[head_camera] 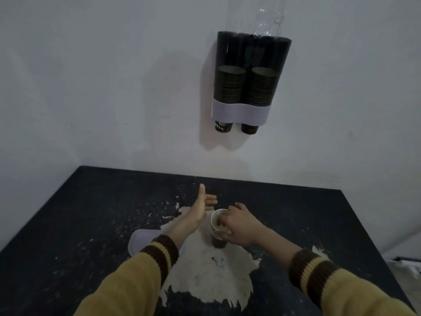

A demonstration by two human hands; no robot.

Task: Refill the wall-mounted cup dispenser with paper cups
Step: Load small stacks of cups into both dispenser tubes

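**Head view.** The right hand [239,225] is pinching the rim of a paper cup [217,229], with its fingertips dipping into the pale interior. Whether this is one cup or a short nested stack cannot be told. This grip is holding the cup low over the worn pale patch of the dark worktop [91,213]. The left hand [200,209] is hovering just beside the cup, its grip wide, thumb raised, holding nothing. On the wall well above, the cup dispenser [241,111] is showing two tubes, the left stack [230,85] and right stack [262,87] each filling only the lower part. The refill appears partly done: room is remaining in both tubes, and the held cup is not yet loaded.
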